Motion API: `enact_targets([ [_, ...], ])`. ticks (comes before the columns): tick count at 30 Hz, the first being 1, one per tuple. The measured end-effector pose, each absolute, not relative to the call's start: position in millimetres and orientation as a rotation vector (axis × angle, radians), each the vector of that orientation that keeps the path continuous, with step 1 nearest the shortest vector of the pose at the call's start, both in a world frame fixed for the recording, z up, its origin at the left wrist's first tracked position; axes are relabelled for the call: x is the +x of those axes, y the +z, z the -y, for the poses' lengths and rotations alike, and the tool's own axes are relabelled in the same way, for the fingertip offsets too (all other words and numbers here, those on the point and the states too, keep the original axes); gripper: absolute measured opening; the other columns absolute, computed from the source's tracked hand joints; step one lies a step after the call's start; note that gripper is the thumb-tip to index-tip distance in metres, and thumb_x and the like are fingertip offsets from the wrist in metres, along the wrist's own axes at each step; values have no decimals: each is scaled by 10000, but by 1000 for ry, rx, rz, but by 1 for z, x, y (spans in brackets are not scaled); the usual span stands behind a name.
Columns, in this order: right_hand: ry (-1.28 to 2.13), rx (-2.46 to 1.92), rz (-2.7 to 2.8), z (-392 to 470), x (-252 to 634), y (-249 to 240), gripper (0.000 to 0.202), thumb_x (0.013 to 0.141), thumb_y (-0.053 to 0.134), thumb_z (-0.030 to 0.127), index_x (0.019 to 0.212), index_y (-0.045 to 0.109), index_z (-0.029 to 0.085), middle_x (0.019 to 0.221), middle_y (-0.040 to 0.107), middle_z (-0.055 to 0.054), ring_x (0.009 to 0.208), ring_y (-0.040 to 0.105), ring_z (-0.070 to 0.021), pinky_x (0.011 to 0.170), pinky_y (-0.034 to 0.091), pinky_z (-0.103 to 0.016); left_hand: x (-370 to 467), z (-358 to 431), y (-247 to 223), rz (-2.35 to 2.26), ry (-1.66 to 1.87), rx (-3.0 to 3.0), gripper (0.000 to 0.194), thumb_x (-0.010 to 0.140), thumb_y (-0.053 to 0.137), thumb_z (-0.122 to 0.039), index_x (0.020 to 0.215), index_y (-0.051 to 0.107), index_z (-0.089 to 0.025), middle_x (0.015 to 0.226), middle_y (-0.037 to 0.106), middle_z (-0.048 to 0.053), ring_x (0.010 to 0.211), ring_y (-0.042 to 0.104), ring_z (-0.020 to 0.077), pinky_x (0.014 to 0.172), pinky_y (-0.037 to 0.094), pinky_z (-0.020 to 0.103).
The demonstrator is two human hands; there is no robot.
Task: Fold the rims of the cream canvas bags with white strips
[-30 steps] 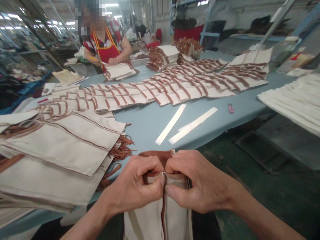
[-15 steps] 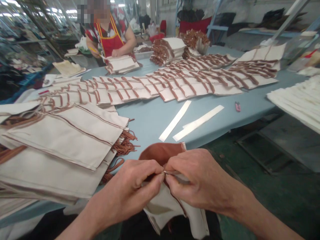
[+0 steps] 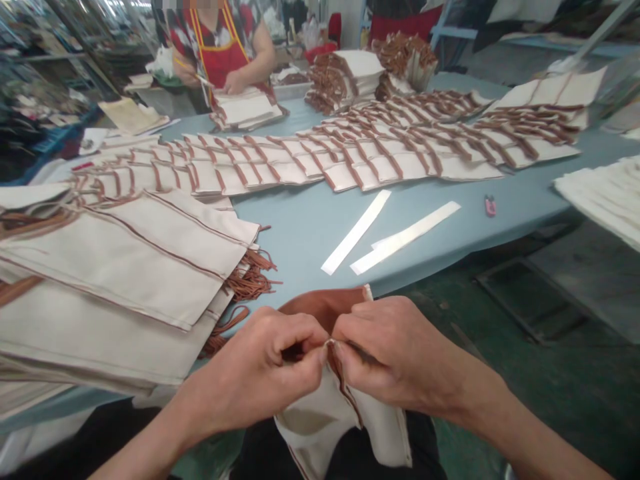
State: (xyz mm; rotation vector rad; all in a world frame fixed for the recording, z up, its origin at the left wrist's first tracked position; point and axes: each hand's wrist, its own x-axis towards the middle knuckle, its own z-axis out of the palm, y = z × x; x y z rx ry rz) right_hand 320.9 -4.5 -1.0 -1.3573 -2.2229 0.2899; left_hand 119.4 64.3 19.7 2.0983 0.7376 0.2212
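Over my lap at the table's front edge hangs a sewn fabric piece [image 3: 320, 427], off-white on one face and brown on the other, with a brown-edged seam down it. My left hand [image 3: 273, 367] pinches the piece at the top of that seam between thumb and forefinger. Right beside it, my right hand [image 3: 390, 357] pinches the same spot, so the fingertips of both hands almost meet. A brown flap [image 3: 320, 303] of the piece rises behind the hands. Whatever lies between the fingertips is mostly hidden.
Left of me lies a stack of off-white panels [image 3: 125, 260] with brown cords [image 3: 253, 277]. Two pale strips [image 3: 357, 230] and pink thread snips [image 3: 490, 205] rest on the blue table [image 3: 290, 233]. Overlapping rows of brown-edged pieces [image 3: 300, 160] stretch behind. Across the table stands a person in a red apron [image 3: 223, 60].
The view has tilted down slightly and shifted left. Both hands keep their pinch on the fabric piece; its lower part has swung a little to the left, and the seam below the fingers gapes more.
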Motion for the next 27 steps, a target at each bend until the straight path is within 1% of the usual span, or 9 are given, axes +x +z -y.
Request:
enact_targets([
  [3,519,-1396,2153,2,323,-3,210,827,558,125,626,540,185,585,595,19,541,481,-110,579,243,-302,123,-65,15,-757,220,1969,223,865,536,-166,666,635,-153,580,462,-74,547,408,73,512,308,193],
  [6,742,-1404,2038,1,324,-4,234,816,558,117,603,490,185,542,512,59,509,403,-84,561,235,-273,125,-64,14,-774,206,1894,189,862,543,-189,695,627,-158,620,501,-68,577,435,81,534,346,186],
  [9,758,-1395,2013,1,324,-5,267,825,551,103,591,456,191,528,463,70,504,369,-84,554,238,-266,126,-62,14,-835,211,1932,138,828,566,-198,705,618,-165,627,489,-69,589,433,90,543,340,198],
  [12,627,-1381,2084,2,325,-9,261,866,559,96,634,499,199,583,551,50,543,456,-105,579,292,-267,125,-59,11,-903,219,1943,147,817,547,-206,684,599,-168,610,473,-67,584,419,95,535,315,211],
  [14,465,-1358,2115,3,326,-11,168,907,583,118,757,586,194,720,663,9,661,581,-138,637,370,-266,124,-58,8,-916,213,1892,164,827,539,-219,683,598,-165,604,450,-68,576,395,94,522,302,211],
  [16,236,-1301,2152,3,327,-10,94,956,593,154,877,636,180,853,718,-35,800,643,-177,722,429,-283,123,-58,6,-907,212,1831,178,841,537,-234,696,609,-160,608,427,-70,570,364,91,507,290,207],
  [18,0,-1241,2220,3,327,-8,161,1008,567,180,876,659,185,856,719,-44,813,634,-198,747,439,-311,122,-59,4,-899,211,1797,187,850,532,-235,698,608,-157,615,413,-70,574,347,89,504,281,203],
  [21,-212,-1213,2325,4,326,-3,280,1045,531,168,812,682,199,767,685,-30,736,588,-208,716,415,-348,122,-59,2,-911,213,1777,182,848,531,-225,690,593,-157,626,413,-67,587,343,88,509,278,199],
  [27,-251,-1199,2429,10,324,2,334,1061,480,122,794,671,184,736,655,-37,718,583,-210,692,419,-353,124,-56,4,-942,202,1795,188,839,521,-242,701,616,-155,627,423,-61,591,358,95,518,288,206],
])
